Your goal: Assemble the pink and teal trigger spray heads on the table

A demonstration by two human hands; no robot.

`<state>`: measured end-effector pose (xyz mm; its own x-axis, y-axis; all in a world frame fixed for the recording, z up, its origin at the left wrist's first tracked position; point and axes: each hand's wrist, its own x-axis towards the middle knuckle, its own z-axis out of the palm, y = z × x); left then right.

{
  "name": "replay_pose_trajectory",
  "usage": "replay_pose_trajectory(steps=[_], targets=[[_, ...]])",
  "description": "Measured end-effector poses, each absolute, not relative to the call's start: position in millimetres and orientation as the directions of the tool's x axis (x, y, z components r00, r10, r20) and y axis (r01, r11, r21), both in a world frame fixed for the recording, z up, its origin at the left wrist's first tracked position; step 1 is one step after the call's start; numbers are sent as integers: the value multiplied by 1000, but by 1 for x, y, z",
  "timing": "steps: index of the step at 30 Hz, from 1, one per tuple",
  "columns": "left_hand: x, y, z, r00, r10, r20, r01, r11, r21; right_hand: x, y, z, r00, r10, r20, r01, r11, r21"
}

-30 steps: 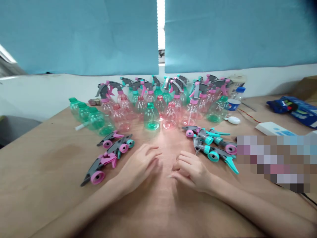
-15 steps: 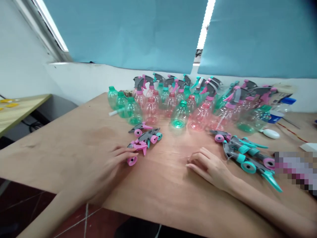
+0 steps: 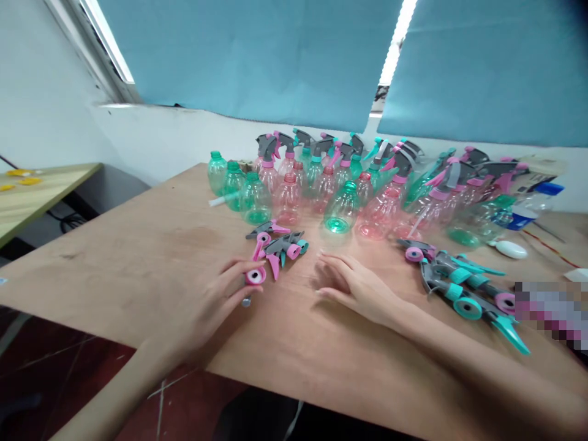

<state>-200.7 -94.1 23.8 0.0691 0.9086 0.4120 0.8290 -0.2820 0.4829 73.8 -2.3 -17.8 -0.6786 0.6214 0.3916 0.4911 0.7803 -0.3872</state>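
My left hand (image 3: 215,303) grips a pink and grey spray trigger head (image 3: 255,269), lifted a little off the wooden table (image 3: 151,251). Just beyond it lie two more trigger heads (image 3: 280,242) in a small pile. My right hand (image 3: 353,285) hovers low over the table with fingers stretched out, holding nothing, right of that pile. A cluster of clear green and pink plastic bottles (image 3: 344,196) stands at the back, some capped with trigger heads, some open-necked. A second pile of teal and pink trigger heads (image 3: 459,278) lies to the right of my right hand.
Blue blinds (image 3: 257,55) hang behind the table above a white sill. A white oval object (image 3: 508,249) and a blue-capped jar (image 3: 523,211) sit at the far right. Another wooden table (image 3: 32,196) stands at the left. The table's near edge runs under my forearms, with dark red floor below.
My left hand closed on a pink trigger head and raised it off the table. My right hand slid left toward the small pile. The camera view swung left.
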Motion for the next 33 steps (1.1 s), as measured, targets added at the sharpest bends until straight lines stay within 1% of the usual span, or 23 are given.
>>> replay_pose_trajectory(steps=[1, 4, 7, 11, 13, 17, 19, 21, 24, 28, 30, 33], targets=[[-198, -96, 22, -1, 904, 427, 819, -244, 519, 66, 1, -15, -686, 607, 401, 481, 792, -376], [-190, -102, 17, -80, 890, 449, 808, -206, 552, 40, 9, -11, -702, 571, 426, 468, 820, -329], [-188, -106, 16, -83, 876, 475, 798, -228, 559, 17, 14, -13, -647, 569, 507, 524, 815, -246], [-191, -108, 16, -128, 879, 460, 751, -217, 624, -2, 20, -17, -554, 559, 617, 587, 788, -188], [-192, -108, 17, -162, 882, 442, 721, -200, 663, -7, 20, -16, -545, 536, 645, 567, 802, -189], [-192, -109, 20, -234, 869, 437, 659, -188, 728, -9, 9, -9, -538, 500, 678, 475, 845, -245], [-191, -109, 22, -271, 859, 434, 634, -179, 752, -7, -1, -6, -541, 509, 669, 463, 845, -268], [-189, -108, 25, -299, 849, 434, 619, -174, 766, -5, -10, -5, -570, 514, 641, 467, 845, -263], [-184, -106, 26, -286, 847, 448, 617, -195, 762, 2, -18, -7, -624, 504, 597, 443, 858, -260], [-178, -107, 26, -203, 850, 487, 642, -259, 721, 15, -29, -12, -642, 487, 592, 397, 872, -287], [-174, -108, 26, -169, 850, 499, 662, -277, 696, 24, -34, -14, -641, 491, 589, 404, 869, -285], [-171, -106, 28, -124, 857, 500, 676, -296, 675, 36, -32, -17, -627, 529, 572, 466, 843, -269]])
